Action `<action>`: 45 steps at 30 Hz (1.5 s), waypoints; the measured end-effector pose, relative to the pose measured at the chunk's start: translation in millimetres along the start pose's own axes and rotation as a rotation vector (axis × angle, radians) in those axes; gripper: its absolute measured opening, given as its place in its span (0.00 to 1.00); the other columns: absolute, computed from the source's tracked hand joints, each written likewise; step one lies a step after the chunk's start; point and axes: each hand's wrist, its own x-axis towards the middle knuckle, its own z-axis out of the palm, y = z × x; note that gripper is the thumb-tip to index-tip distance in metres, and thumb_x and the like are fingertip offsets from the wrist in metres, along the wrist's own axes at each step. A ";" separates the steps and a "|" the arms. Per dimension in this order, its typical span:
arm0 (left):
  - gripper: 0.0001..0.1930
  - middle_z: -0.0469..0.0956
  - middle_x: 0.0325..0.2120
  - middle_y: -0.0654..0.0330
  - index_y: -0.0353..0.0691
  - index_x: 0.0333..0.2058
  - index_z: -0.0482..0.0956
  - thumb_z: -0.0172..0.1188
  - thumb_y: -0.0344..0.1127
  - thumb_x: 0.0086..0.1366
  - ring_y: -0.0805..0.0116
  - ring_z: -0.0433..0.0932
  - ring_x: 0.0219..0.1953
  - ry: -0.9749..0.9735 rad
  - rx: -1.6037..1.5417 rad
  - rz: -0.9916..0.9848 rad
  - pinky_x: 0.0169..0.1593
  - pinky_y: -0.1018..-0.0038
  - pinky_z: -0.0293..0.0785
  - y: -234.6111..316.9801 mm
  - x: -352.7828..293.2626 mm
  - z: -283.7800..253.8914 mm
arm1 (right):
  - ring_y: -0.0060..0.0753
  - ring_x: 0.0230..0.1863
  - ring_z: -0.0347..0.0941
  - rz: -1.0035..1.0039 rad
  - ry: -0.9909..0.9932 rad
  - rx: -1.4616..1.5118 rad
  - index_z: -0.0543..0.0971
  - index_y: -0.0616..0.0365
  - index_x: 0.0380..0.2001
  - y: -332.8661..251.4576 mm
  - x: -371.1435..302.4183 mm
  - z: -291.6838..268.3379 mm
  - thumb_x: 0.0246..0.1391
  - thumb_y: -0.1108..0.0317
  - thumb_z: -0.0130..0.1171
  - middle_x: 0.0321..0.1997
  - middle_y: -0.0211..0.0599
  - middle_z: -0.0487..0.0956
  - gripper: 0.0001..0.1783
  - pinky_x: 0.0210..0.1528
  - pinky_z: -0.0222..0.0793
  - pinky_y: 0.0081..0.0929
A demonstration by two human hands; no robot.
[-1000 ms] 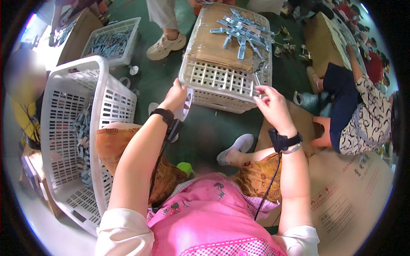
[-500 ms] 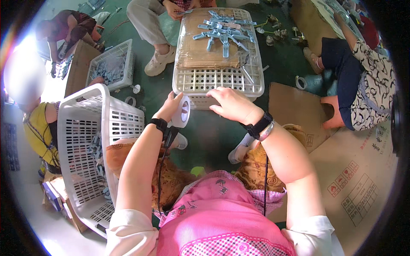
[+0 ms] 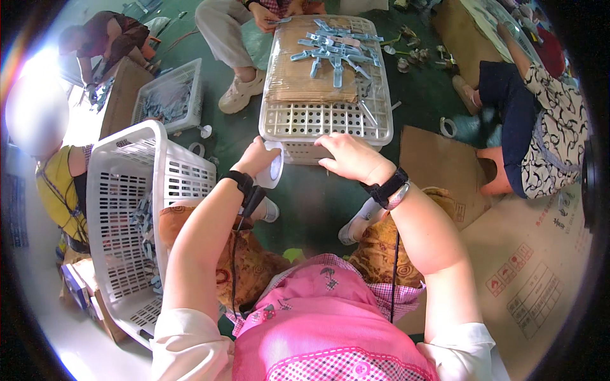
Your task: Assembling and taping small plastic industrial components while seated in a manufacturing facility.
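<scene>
Head view. My left hand (image 3: 257, 157) is closed around a white roll of tape (image 3: 274, 173), its edge showing below my thumb, near the front left corner of an upturned white crate (image 3: 269, 129). My right hand (image 3: 353, 157) is just beside the crate's front rim, palm down, thumb apart from forefinger. The other fingers are partly hidden; I cannot tell whether they grip anything. Black straps with small boxes circle both wrists.

On the crate: a sheet of brown cardboard (image 3: 295, 92), bearing a loose heap of light-blue clips (image 3: 337, 51). Between cardboard and crate's right edge, a narrow shiny strip (image 3: 367, 113), material unclear. At the far edge, a co-worker's hand (image 3: 262, 18) is near one blue clip.

To my left, a tall white basket (image 3: 161, 162) leans with grey-blue pieces inside; beyond it, a shallow white bin (image 3: 195, 95) holds similar pieces. To my right, flat cardboard (image 3: 434, 166) lies beside an orange stool (image 3: 493, 170).
</scene>
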 end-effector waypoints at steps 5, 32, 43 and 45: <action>0.37 0.77 0.41 0.38 0.24 0.50 0.66 0.66 0.51 0.52 0.46 0.78 0.44 -0.111 0.332 0.115 0.47 0.63 0.74 32.9 -27.9 -26.7 | 0.53 0.44 0.75 -0.022 -0.012 0.023 0.75 0.61 0.44 -0.2 9.0 0.2 0.48 0.65 0.61 0.40 0.52 0.79 0.20 0.48 0.71 0.40; 0.34 0.76 0.41 0.53 0.37 0.57 0.64 0.65 0.41 0.52 0.56 0.77 0.45 -0.011 0.432 0.639 0.56 0.47 0.64 88.5 -89.4 -78.3 | 0.54 0.51 0.66 -0.230 0.033 0.137 0.72 0.60 0.48 -31.9 57.4 53.5 0.43 0.65 0.63 0.51 0.49 0.71 0.26 0.52 0.63 0.45; 0.35 0.75 0.41 0.56 0.37 0.56 0.65 0.65 0.44 0.51 0.58 0.77 0.45 -0.161 0.343 0.607 0.55 0.47 0.65 99.9 -96.3 -72.9 | 0.57 0.54 0.66 0.027 -0.068 0.166 0.71 0.66 0.48 -44.8 29.1 26.7 0.41 0.66 0.63 0.51 0.56 0.70 0.29 0.58 0.62 0.45; 0.37 0.75 0.41 0.55 0.37 0.56 0.64 0.66 0.44 0.49 0.58 0.77 0.45 -0.158 0.403 0.593 0.56 0.49 0.65 103.8 -106.4 -73.2 | 0.55 0.52 0.66 -0.045 -0.052 0.183 0.72 0.67 0.45 -58.7 24.1 8.1 0.40 0.68 0.62 0.48 0.55 0.71 0.26 0.54 0.64 0.44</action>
